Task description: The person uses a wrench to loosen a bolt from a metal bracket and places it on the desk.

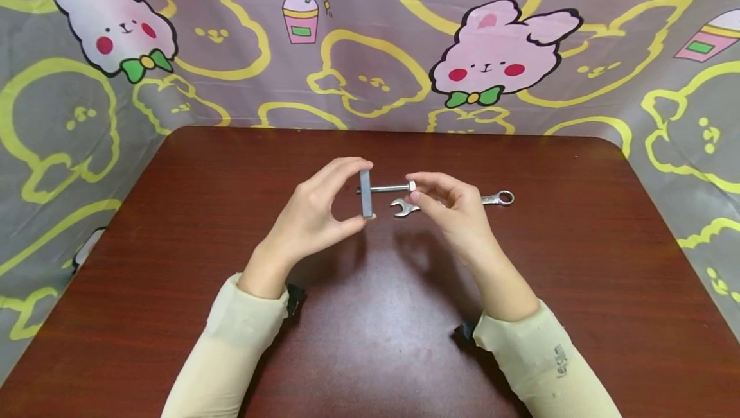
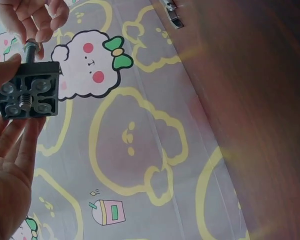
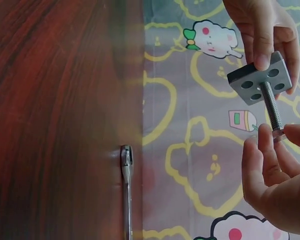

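My left hand (image 1: 315, 209) grips a square grey block (image 1: 366, 194) by its top and bottom edges, thumb below and fingers above. Several round holes show on one face of the block (image 3: 262, 82), and the other face (image 2: 34, 92) has raised ribs and rings. A long threaded bolt (image 1: 390, 188) passes through the middle of the block; its tip pokes out on the left side. At the bolt's head, my right hand (image 1: 457, 209) pinches with thumb and fingers. Behind the right hand a combination wrench (image 1: 498, 198) lies on the table, its middle hidden by the fingers.
Both hands are above a dark reddish-brown table (image 1: 381, 341) with rounded far corners. A grey curtain (image 1: 370, 39) printed with cartoon rabbits and yellow outlines hangs round the back and sides of the table.
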A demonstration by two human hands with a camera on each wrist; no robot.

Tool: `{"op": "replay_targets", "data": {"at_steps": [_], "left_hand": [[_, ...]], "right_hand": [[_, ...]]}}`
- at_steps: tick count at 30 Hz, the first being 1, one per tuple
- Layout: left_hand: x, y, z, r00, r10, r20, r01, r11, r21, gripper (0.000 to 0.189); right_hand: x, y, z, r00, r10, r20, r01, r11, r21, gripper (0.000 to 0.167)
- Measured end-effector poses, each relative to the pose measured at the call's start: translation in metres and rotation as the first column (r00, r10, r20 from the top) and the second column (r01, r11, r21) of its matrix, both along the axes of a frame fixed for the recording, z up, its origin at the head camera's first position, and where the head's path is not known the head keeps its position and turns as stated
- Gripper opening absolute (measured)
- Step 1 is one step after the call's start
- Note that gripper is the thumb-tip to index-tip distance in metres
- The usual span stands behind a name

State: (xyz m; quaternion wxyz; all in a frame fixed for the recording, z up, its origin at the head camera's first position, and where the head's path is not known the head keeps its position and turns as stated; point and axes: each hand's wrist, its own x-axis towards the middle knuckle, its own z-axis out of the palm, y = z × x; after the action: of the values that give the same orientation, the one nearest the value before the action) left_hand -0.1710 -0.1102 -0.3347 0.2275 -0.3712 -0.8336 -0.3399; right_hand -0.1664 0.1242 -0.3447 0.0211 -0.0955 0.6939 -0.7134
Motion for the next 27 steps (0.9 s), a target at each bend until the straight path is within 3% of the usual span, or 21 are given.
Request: {"op": "replay_targets", "data": {"at_steps": [8,12,19,27], "left_hand": [[-0.0001,-0.0001,0.0003,0.999,-0.013,0.031,0.013,1.000,0.006,0.070],[-0.0003,0.0000,0.0000,0.999,-0.019,0.048,0.019,1.000,0.000,0.070],[-0.0009,0.0023,-0.0028,0.996,-0.034,0.083,0.033,0.999,0.011,0.070],[-0.0020,0.0035,-0.0028,0.997,-0.035,0.071,0.034,0.999,0.009,0.069]], "right_hand": [[0.0001,0.0013,0.0021,1.000,-0.008,0.011,0.009,0.995,-0.099,0.017],[0.0003,0.0017,0.0033,1.000,-0.008,-0.025,0.005,0.994,-0.113,0.013],[0.0020,0.0004,0.0042,0.996,-0.001,-0.088,-0.012,0.989,-0.148,0.022],[0.0033,0.0010,0.0078,0.990,-0.015,-0.144,-0.012,0.982,-0.187,0.027]]}}
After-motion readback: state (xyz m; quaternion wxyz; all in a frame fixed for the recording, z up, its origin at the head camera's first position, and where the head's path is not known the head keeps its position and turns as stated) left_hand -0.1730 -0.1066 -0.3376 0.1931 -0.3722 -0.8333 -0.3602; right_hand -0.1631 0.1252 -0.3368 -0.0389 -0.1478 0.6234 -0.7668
